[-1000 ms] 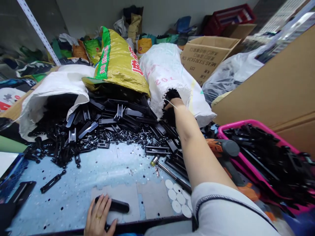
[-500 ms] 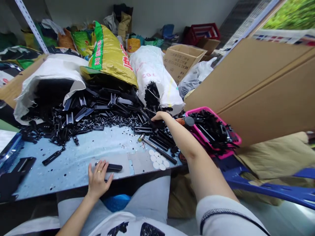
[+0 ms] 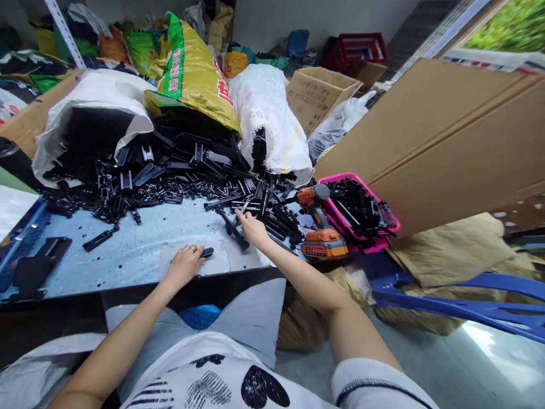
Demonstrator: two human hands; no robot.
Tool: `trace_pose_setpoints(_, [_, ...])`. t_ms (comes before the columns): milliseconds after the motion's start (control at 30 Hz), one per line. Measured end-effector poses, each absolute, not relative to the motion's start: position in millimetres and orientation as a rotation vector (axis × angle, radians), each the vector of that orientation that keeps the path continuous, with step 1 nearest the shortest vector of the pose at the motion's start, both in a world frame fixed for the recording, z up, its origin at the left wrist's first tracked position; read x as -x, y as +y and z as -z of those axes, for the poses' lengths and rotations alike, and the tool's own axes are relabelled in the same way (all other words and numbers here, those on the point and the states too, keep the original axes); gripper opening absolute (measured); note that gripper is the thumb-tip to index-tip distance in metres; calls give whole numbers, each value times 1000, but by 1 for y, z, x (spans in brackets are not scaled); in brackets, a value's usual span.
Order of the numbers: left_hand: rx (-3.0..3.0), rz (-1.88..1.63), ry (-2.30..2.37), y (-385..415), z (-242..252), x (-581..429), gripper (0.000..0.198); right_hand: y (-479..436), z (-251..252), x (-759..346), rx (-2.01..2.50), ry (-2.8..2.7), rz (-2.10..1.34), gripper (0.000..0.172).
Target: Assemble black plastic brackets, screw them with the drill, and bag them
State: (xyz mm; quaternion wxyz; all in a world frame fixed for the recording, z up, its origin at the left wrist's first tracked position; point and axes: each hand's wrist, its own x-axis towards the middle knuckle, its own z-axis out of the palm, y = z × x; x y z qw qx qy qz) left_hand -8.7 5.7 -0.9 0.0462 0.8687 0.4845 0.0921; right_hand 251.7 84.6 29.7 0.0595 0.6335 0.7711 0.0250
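My left hand (image 3: 186, 266) rests at the table's front edge with its fingers wrapped over a slim black part (image 3: 207, 252), whose rounded end sticks out to the right. Beneath that part lies a pale grey mat (image 3: 221, 258). Farther right, my right hand (image 3: 254, 228) grips a long black bar-shaped part (image 3: 230, 226), raised at a slant above the front of the heap. Just behind it spreads a pile of black parts (image 3: 183, 170). Under my right forearm a hammer and white discs are mostly covered.
An orange cordless drill (image 3: 326, 244) stands at the right, beside a pink basket (image 3: 361, 182) full of black parts. Behind the heap lie a white sack (image 3: 102, 91), a yellow sack (image 3: 196, 74) and another white sack (image 3: 276, 113). Large cardboard (image 3: 426, 147) walls the right side.
My right hand has drawn back from the pile toward me, bringing the black bar-shaped part along. My left hand has closed over its slim part. The whole view has shifted a little.
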Motion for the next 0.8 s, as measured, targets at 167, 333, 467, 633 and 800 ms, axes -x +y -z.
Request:
trace_pose_setpoints(167, [-2658, -350, 1385, 9, 11, 12, 28, 68, -22, -257, -1042, 2905, -295, 59])
trace_pose_setpoints(333, [-2640, -303, 1353, 12, 9, 11, 28, 67, -16, -235, -589, 3048, -289, 51])
trace_pose_setpoints(467, [-2683, -188, 1356, 6, 1, 14, 24, 80, -12, -208, -356, 3015, -278, 36])
trace_pose_setpoints(633, [-2707, -208, 1362, 1, -5, 31, 25, 94, -45, -210, -394, 3052, -396, 27])
trace_pose_setpoints(800, [-2671, -223, 1347, 7, -1, 30, 26, 60, -60, -227, -871, 2910, -143, 24])
